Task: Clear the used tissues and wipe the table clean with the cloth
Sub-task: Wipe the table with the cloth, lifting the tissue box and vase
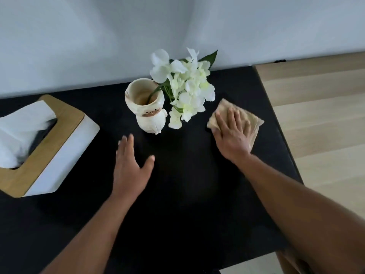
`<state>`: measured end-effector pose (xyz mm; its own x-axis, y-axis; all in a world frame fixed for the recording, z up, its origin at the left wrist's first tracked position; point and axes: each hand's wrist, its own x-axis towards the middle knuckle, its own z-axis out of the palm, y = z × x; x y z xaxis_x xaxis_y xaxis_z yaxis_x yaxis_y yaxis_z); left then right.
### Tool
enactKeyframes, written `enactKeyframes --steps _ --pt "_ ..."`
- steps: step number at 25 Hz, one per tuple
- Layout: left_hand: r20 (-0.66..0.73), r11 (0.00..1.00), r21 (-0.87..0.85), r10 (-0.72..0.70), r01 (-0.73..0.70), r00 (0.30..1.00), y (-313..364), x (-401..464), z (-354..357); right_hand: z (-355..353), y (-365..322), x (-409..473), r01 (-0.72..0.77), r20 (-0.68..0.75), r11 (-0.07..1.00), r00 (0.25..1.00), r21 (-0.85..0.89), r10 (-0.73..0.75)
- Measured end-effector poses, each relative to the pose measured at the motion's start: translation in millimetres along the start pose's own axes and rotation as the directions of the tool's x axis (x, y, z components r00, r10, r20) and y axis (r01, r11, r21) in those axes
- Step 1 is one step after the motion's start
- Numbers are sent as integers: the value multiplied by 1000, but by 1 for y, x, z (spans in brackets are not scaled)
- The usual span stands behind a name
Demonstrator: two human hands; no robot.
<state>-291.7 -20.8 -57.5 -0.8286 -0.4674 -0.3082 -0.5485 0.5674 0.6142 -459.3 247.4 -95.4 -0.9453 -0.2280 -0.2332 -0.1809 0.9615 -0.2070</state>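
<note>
head view, looking down over both bare arms onto the black desk (pixel 187 194). the right hand (pixel 233 137) lies flat, palm down, fingers spread, pressing on the tan cloth (pixel 250 119); the cloth is folded into a rough square and shows beyond the fingertips and on the outer side of the hand, flat against the desk top near its right edge. the left hand (pixel 130 167) is open too, fingers together and stretched forward, thumb swung out toward the right hand; it holds nothing, and whether the palm touches the desk or sits just above it is hard to tell.

between the two hands and a bit beyond them stands a cream vase (pixel 148 107) shaped like a cat, upright, with white flowers (pixel 185 88) leaning out toward the right hand, their lowest petals near the cloth's inner corner. well out past the left hand sits a tissue box (pixel 59 153), white sides, wooden top, a white tissue (pixel 21 125) sticking up from its slot. beyond the right hand's side of the desk, pale wooden floor (pixel 325 125).
</note>
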Motion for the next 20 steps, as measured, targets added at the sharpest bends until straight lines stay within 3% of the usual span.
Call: enactKeyframes --steps 3,7,10,12,14,16,18,20 --pt "-22 941 307 159 -145 987 -46 -26 24 0 -52 39 -55 26 998 998 45 54" --pt "-61 888 419 233 -187 971 -56 -25 37 32 -81 -44 288 57 953 957 -99 -283" --pt "-67 876 447 233 -180 970 -55 -26 39 44 -45 -143 445 78 889 895 -110 -438" --pt "-71 868 468 224 -166 972 -54 -26 40 39 4 -162 482 71 865 876 -139 -477" --pt "-74 867 470 223 -163 972 -53 -26 41 25 48 -136 361 47 911 932 -201 -359" --pt "-77 863 478 228 -165 971 -53 -27 41 9 56 -83 98 0 987 995 -130 -99" --pt "-78 860 482 233 -168 969 -53 -27 40 -2 28 -26 -154 0 988 988 16 154" --pt "-86 862 475 244 -176 966 -55 -28 41 3 -18 7 -211 -6 975 977 65 212"
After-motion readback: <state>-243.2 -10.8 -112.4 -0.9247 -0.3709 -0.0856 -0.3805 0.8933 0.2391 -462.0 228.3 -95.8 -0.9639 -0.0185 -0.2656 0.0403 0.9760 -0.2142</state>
